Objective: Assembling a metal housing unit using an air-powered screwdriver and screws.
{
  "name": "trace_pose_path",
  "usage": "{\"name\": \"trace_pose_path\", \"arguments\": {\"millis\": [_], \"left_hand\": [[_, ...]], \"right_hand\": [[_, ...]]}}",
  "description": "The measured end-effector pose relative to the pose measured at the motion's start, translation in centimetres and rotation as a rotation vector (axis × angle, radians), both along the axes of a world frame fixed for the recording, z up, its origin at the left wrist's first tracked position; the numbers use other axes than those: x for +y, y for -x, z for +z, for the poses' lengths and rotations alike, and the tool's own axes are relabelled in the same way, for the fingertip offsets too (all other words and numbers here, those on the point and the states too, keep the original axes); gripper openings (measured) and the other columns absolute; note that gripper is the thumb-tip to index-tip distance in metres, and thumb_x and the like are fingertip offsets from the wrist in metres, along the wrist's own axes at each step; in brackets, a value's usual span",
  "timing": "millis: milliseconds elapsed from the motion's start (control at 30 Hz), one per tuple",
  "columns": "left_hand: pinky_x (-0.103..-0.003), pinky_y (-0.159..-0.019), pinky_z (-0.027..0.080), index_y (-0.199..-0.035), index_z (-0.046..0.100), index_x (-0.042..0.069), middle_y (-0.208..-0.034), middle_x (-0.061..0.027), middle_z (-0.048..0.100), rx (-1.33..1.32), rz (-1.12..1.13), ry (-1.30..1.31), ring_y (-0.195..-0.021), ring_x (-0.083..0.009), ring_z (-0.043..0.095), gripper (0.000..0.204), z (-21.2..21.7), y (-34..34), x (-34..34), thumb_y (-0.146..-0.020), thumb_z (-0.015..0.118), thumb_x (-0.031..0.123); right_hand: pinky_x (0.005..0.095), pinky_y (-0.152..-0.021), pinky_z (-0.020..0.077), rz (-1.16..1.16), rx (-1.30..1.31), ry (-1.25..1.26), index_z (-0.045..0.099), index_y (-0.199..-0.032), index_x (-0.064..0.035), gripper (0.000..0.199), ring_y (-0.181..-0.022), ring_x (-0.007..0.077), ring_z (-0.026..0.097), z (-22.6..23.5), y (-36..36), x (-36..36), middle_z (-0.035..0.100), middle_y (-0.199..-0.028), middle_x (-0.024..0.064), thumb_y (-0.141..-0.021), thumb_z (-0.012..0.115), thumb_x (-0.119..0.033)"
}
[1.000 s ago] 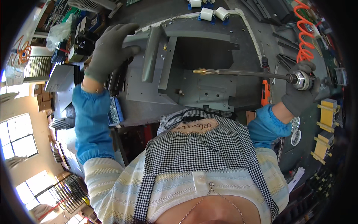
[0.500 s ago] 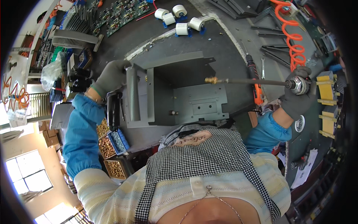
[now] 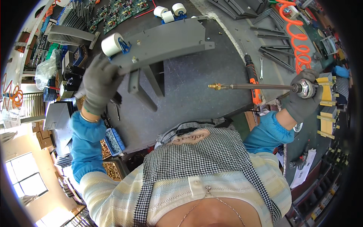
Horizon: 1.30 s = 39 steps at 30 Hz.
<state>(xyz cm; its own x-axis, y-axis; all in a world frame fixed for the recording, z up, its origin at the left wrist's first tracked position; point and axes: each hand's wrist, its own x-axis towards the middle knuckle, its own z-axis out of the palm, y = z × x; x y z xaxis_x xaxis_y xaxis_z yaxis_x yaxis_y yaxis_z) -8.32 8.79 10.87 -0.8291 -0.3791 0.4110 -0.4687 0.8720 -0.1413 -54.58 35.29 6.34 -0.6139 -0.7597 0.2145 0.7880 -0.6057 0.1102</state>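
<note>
My left hand, in a grey glove and slightly blurred, grips the near left corner of a grey sheet-metal housing. The housing is tipped over, with its flat panel up and a bent handle-like bar pointing down toward me. At the panel's left end sits a white roller in a blue bracket, seemingly attached to it. My right hand, gloved too, is closed around the round metal head of an air screwdriver. Its long shaft points left, the brass tip apart from the housing.
An orange coiled hose hangs above my right hand. A red-black power screwdriver and a wrench lie on the bench. More white rollers and circuit boards lie at the back; a blue bin of small parts stands near left.
My left hand has turned the housing over from open side up to panel up, shifting it away from me. The roller at its left end has come into view. My right hand barely moved.
</note>
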Motion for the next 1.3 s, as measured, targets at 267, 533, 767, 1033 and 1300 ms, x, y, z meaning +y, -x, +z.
{"name": "trace_pose_path", "arguments": {"millis": [267,533,767,1033,1300], "left_hand": [[-0.038,-0.057,0.048,-0.075,0.059,0.014,-0.074,-0.0011,0.056,-0.102,-0.084,-0.084,-0.071,-0.0231,0.058,0.019,-7.1,-1.9,7.7,-0.065,0.075,0.019],[-0.038,-0.065,0.051,-0.081,0.063,0.012,-0.080,-0.0024,0.060,-0.095,0.138,-0.319,-0.079,-0.0248,0.059,0.018,-9.2,-2.5,13.4,-0.069,0.074,0.019],[-0.041,-0.076,0.052,-0.102,0.066,0.008,-0.091,-0.0097,0.063,0.238,0.259,-0.517,-0.088,-0.0310,0.059,0.042,-6.5,1.0,16.1,-0.066,0.081,0.023],[-0.042,-0.078,0.051,-0.102,0.065,0.012,-0.099,-0.0072,0.061,0.137,0.613,-0.393,-0.097,-0.0298,0.058,0.051,-10.5,4.8,17.5,-0.060,0.086,0.033],[-0.042,-0.076,0.052,-0.100,0.065,0.013,-0.099,-0.0070,0.061,0.190,0.553,-0.446,-0.093,-0.0297,0.060,0.051,-11.7,4.4,18.8,-0.058,0.087,0.032]], "right_hand": [[0.0386,-0.085,0.0515,-0.016,0.047,-0.026,0.050,-0.109,-0.0023,0.038,-0.092,0.0186,0.057,0.6,-0.8,-0.5,0.055,-0.102,0.0081,-0.075,0.067,-0.009],[0.0396,-0.086,0.0512,0.007,0.214,-0.064,0.057,-0.108,-0.0039,0.033,-0.095,0.0219,0.059,2.0,-3.6,-2.6,0.059,-0.103,0.0095,-0.078,0.068,-0.012],[0.0436,-0.085,0.0511,0.055,0.321,-0.152,0.057,-0.112,-0.0029,0.038,-0.095,0.0261,0.059,2.0,-4.3,-3.6,0.060,-0.108,0.0125,-0.083,0.065,-0.025],[0.0458,-0.085,0.0502,0.119,0.360,-0.114,0.059,-0.112,-0.0023,0.038,-0.099,0.0281,0.060,2.1,-4.5,-3.8,0.062,-0.110,0.0141,-0.085,0.065,-0.028],[0.0415,-0.079,0.0557,-0.304,0.592,-0.324,0.065,-0.104,0.0009,0.032,-0.088,0.0286,0.065,4.4,-7.5,-5.6,0.068,-0.103,0.0179,-0.088,0.064,-0.027]]}}
